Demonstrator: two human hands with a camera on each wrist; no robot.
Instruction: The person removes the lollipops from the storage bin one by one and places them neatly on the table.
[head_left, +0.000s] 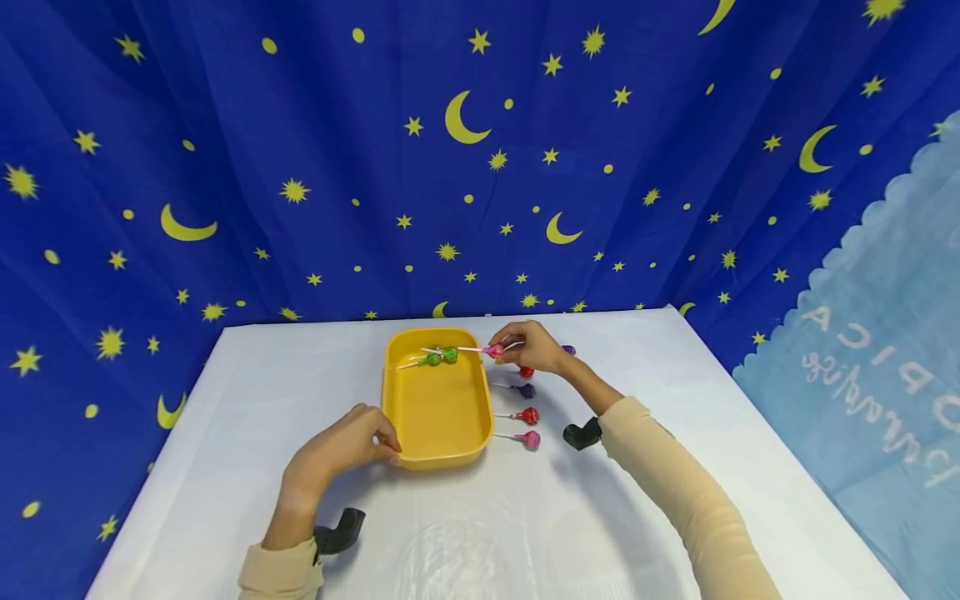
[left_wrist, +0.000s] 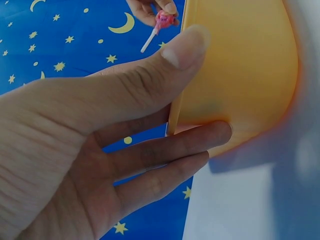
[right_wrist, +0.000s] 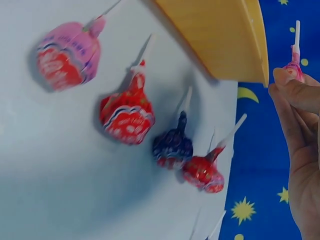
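A pink lollipop (head_left: 493,351) is pinched by its wrapped head in my right hand (head_left: 536,346), above the far right rim of the yellow tray (head_left: 441,458). Its white stick points left, over the tray. Two green lollipops (head_left: 449,355) lie at the tray's far end. My left hand (head_left: 345,443) grips the tray's near left corner; in the left wrist view, the thumb and fingers hold its rim from both sides. Right of the tray lie a pink lollipop (right_wrist: 69,56), a red lollipop (right_wrist: 128,115), a purple lollipop (right_wrist: 173,147) and another red lollipop (right_wrist: 202,172).
One more purple lollipop (head_left: 569,350) shows partly behind the right wrist. A white cloth (head_left: 300,358) covers the table. Behind it hangs a blue curtain (head_left: 315,167) with yellow moons and stars. Light blue lettered fabric (head_left: 885,333) hangs at the right.
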